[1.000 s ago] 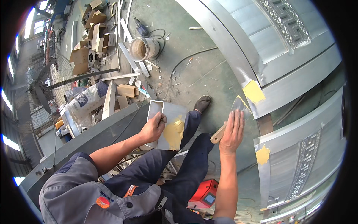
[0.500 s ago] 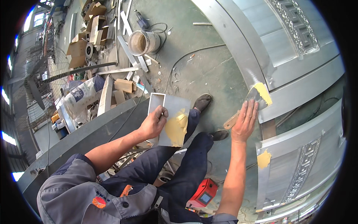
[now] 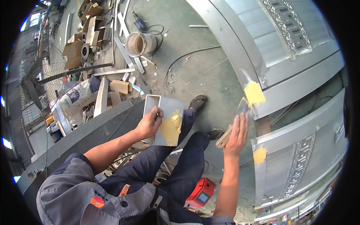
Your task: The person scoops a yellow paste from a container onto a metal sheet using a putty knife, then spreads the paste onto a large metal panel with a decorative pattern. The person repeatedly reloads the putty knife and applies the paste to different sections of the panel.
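My left hand is closed on the box-section grip of a flat metal putty board. A mound of yellow putty lies on the board. In my right hand is a putty knife with a wooden handle, its fingers laid along the blade. The blade's edge is beside a yellow putty patch spread on the corner of a grey metal door panel. A second putty patch sits on the edge of another metal panel, below the first.
A dirty bucket and a power tool with a cord stand on the floor ahead. Cardboard boxes, metal strips and a white sack clutter the left, near a wire-caged fan. A red machine stands by my legs.
My right hand has drawn the knife left and down, off the panel corner. The putty there now shows as a broader patch. My left hand still holds the board.
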Available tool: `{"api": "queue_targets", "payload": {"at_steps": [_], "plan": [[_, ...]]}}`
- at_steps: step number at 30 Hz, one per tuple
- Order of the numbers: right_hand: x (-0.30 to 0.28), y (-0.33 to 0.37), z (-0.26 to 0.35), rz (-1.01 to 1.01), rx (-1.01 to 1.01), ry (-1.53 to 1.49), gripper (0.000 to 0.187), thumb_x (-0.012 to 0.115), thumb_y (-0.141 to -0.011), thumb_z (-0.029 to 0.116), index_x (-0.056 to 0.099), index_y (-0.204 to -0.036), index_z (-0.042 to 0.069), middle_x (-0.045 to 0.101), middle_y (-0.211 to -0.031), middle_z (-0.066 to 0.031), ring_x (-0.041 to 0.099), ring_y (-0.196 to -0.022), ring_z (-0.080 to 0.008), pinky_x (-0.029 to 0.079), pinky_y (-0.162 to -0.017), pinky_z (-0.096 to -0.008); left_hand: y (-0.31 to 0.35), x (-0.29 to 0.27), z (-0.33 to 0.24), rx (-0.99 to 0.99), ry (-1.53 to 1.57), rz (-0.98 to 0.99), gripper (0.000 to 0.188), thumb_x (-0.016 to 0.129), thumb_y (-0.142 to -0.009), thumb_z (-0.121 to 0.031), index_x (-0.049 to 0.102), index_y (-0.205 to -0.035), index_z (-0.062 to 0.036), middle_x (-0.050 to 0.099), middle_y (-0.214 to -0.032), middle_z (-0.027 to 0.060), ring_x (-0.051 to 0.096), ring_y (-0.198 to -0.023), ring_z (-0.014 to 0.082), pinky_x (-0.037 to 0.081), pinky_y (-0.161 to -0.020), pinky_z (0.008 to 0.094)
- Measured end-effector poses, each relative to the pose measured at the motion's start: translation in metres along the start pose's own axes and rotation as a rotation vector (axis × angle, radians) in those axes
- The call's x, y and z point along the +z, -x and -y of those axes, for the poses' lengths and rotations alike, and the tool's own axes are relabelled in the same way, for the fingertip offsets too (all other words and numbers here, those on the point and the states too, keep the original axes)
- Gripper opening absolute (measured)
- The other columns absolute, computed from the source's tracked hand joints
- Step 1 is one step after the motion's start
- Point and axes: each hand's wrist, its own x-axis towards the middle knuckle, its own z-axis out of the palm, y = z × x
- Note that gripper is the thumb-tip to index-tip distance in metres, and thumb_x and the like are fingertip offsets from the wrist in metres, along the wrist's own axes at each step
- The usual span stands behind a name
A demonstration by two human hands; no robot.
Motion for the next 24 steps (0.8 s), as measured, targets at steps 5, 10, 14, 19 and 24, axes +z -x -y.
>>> {"api": "queue_targets", "payload": {"at_steps": [5,10,14,19,24], "plan": [[0.009,-0.05,-0.042,-0.001,-0.013,0.086,0.041,0.055,-0.097,0.005,0.054,-0.137,-0.004,0.055,-0.142,-0.0204,0.051,-0.134,-0.0412,0.045,-0.111,-0.0494,-0.005,0.0,-0.015,0.0,0.031,0.016,0.006,0.051,-0.094,-0.003,0.05,-0.1,-0.0035,0.051,-0.07,0.0091,0.051,-0.063,0.0192,0.044,-0.061,0.037],[0.028,-0.017,-0.038,0.048,-0.042,0.069,0.039,0.05,-0.099,0.004,0.054,-0.137,-0.003,0.055,-0.143,-0.0193,0.05,-0.136,-0.0416,0.045,-0.111,-0.0497,-0.009,-0.001,-0.017,-0.013,0.03,0.015,0.006,0.051,-0.095,-0.004,0.05,-0.1,-0.0036,0.051,-0.07,0.0092,0.052,-0.063,0.0193,0.044,-0.061,0.0374],[0.008,0.023,-0.016,0.136,-0.032,0.024,0.038,0.052,-0.098,0.003,0.055,-0.135,-0.005,0.056,-0.143,-0.0206,0.051,-0.134,-0.0426,0.046,-0.11,-0.0498,-0.007,-0.002,-0.017,-0.037,0.039,0.025,0.006,0.051,-0.095,-0.005,0.05,-0.101,-0.0035,0.053,-0.071,0.0099,0.053,-0.064,0.0206,0.045,-0.061,0.0377],[-0.033,-0.024,-0.009,-0.02,0.166,-0.201,0.039,0.059,-0.097,0.008,0.057,-0.132,-0.008,0.058,-0.139,-0.0234,0.056,-0.129,-0.0445,0.046,-0.109,-0.0484,-0.012,0.0,-0.021,-0.036,0.062,0.012,0.006,0.05,-0.097,-0.006,0.051,-0.102,-0.0042,0.048,-0.078,0.0082,0.049,-0.071,0.0181,0.045,-0.066,0.0367],[-0.092,-0.072,0.037,0.018,0.858,-0.979,0.042,0.059,-0.099,0.019,0.059,-0.129,-0.01,0.067,-0.119,-0.0148,0.068,-0.104,-0.0235,0.058,-0.085,-0.0355,-0.025,-0.003,-0.057,0.139,0.175,-0.081,0.006,0.05,-0.099,-0.008,0.051,-0.103,-0.0036,0.05,-0.079,0.0091,0.051,-0.073,0.0204,0.046,-0.068,0.0378]]}}
